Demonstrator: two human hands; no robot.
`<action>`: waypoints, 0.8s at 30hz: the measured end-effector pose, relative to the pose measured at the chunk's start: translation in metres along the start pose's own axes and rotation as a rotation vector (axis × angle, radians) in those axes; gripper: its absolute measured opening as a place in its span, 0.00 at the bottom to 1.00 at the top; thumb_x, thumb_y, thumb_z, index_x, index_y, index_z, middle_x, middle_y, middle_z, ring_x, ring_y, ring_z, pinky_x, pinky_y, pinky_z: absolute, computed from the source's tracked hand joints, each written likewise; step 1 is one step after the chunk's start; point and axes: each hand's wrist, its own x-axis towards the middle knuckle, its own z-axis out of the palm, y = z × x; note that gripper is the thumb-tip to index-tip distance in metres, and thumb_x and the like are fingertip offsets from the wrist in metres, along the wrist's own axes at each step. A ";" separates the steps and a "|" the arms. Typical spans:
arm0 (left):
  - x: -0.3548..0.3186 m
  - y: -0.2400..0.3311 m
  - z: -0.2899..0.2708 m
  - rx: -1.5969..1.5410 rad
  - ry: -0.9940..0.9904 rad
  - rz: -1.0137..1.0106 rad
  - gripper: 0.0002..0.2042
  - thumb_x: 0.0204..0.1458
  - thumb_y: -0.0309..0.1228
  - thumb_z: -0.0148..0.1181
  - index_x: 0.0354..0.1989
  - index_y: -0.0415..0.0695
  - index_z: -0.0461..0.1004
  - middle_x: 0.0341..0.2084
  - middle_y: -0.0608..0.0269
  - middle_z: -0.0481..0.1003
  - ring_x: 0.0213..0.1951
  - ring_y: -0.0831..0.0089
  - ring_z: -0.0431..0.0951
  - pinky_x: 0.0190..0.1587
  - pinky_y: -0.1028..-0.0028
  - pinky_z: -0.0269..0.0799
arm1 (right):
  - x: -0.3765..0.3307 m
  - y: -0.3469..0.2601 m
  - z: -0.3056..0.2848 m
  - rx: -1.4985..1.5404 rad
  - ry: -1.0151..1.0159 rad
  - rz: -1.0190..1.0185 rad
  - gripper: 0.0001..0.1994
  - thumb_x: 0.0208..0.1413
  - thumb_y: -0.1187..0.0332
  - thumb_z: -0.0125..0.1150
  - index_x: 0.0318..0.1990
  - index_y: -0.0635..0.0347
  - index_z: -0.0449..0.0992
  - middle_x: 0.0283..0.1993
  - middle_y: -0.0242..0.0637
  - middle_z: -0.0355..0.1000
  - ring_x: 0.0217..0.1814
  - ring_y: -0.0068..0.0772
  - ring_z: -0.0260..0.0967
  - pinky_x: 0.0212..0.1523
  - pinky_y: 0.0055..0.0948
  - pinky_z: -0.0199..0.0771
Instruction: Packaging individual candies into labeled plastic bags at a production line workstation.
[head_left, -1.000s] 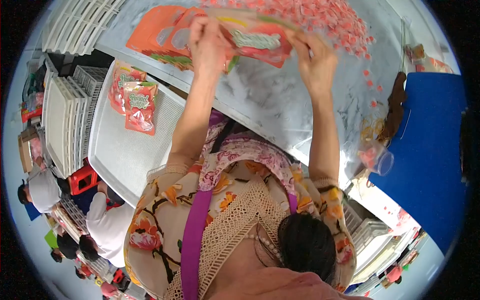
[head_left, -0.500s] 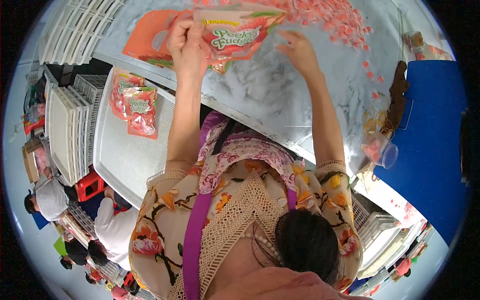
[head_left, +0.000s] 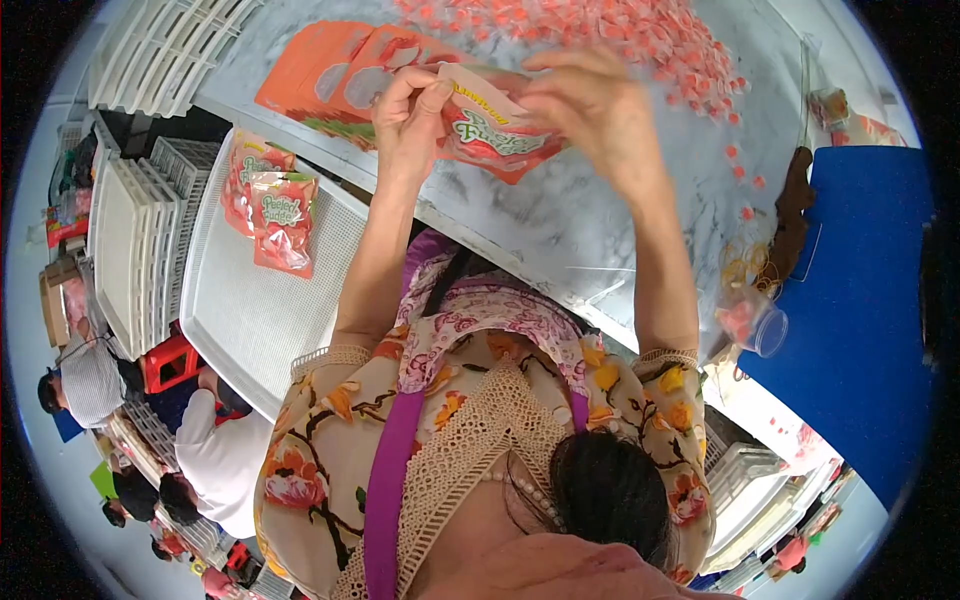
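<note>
Both my hands hold a red-and-orange printed candy pouch (head_left: 490, 140) up over the grey marble table (head_left: 560, 230). My left hand (head_left: 410, 115) pinches the pouch's upper left edge. My right hand (head_left: 590, 110) curls over its right end, fingers touching the top edge. Behind the hands, a heap of small pink wrapped candies (head_left: 640, 40) is spread on the table. A stack of flat orange pouches (head_left: 330, 70) lies just left of my left hand.
A white perforated tray (head_left: 240, 310) at the left carries two filled pouches (head_left: 270, 210). Stacked white trays (head_left: 130, 240) stand further left. A clear cup (head_left: 750, 320), rubber bands (head_left: 745, 265) and a blue surface (head_left: 850, 300) are at the right. Other people sit at the lower left (head_left: 210, 450).
My hands have drawn closer together and nearer to me, lifting the pouch off the table. My right hand moved from the candy heap onto the pouch's right end.
</note>
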 end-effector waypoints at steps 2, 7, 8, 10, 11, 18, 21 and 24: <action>-0.001 0.000 -0.002 0.024 0.005 -0.009 0.04 0.55 0.27 0.58 0.30 0.41 0.72 0.23 0.71 0.72 0.18 0.90 0.62 0.17 0.86 0.56 | -0.011 0.005 0.017 -0.085 -0.073 -0.043 0.11 0.46 0.76 0.66 0.39 0.63 0.79 0.46 0.33 0.75 0.48 0.23 0.69 0.41 0.25 0.74; -0.001 0.000 -0.012 -0.017 0.056 0.075 0.03 0.55 0.25 0.56 0.29 0.42 0.72 0.25 0.71 0.73 0.18 0.89 0.64 0.17 0.85 0.58 | -0.020 -0.008 0.022 0.388 0.022 0.341 0.13 0.47 0.74 0.66 0.43 0.63 0.78 0.51 0.35 0.73 0.48 0.25 0.70 0.41 0.25 0.75; -0.004 0.003 -0.014 -0.008 0.077 0.079 0.03 0.55 0.25 0.56 0.29 0.42 0.72 0.25 0.71 0.73 0.18 0.89 0.64 0.17 0.85 0.58 | -0.019 -0.013 0.026 0.543 0.081 0.407 0.14 0.48 0.73 0.65 0.44 0.64 0.78 0.51 0.36 0.72 0.46 0.25 0.71 0.40 0.25 0.74; -0.010 0.011 -0.017 0.011 0.115 -0.220 0.02 0.54 0.23 0.56 0.30 0.42 0.72 0.26 0.70 0.73 0.22 0.86 0.67 0.22 0.84 0.64 | -0.020 -0.012 0.025 0.479 -0.041 0.407 0.13 0.48 0.75 0.65 0.43 0.64 0.78 0.49 0.36 0.73 0.43 0.25 0.72 0.39 0.24 0.74; -0.011 0.012 -0.011 0.057 0.106 -0.170 0.01 0.53 0.24 0.56 0.31 0.42 0.73 0.26 0.70 0.73 0.23 0.85 0.68 0.24 0.83 0.66 | -0.019 -0.014 0.028 0.419 -0.157 0.394 0.12 0.48 0.76 0.65 0.42 0.65 0.78 0.47 0.36 0.74 0.41 0.25 0.73 0.39 0.23 0.74; -0.013 0.062 -0.004 0.278 -0.145 -0.341 0.12 0.45 0.30 0.67 0.39 0.44 0.79 0.28 0.69 0.78 0.25 0.86 0.73 0.26 0.80 0.70 | -0.013 -0.032 0.031 0.096 -0.106 0.321 0.08 0.45 0.78 0.67 0.35 0.67 0.79 0.35 0.35 0.77 0.34 0.22 0.71 0.35 0.21 0.71; -0.022 0.060 -0.020 0.367 -0.145 -0.380 0.11 0.44 0.31 0.68 0.37 0.45 0.81 0.26 0.68 0.79 0.26 0.85 0.74 0.28 0.80 0.71 | -0.009 -0.044 0.042 0.176 -0.093 0.346 0.09 0.44 0.77 0.69 0.35 0.67 0.79 0.35 0.35 0.76 0.34 0.21 0.71 0.34 0.22 0.71; -0.030 0.049 -0.030 0.337 -0.156 -0.160 0.10 0.45 0.33 0.68 0.35 0.46 0.82 0.24 0.67 0.80 0.25 0.84 0.74 0.27 0.79 0.70 | 0.006 -0.074 0.045 0.280 -0.018 0.448 0.09 0.43 0.75 0.70 0.33 0.67 0.78 0.34 0.36 0.76 0.32 0.22 0.71 0.32 0.22 0.70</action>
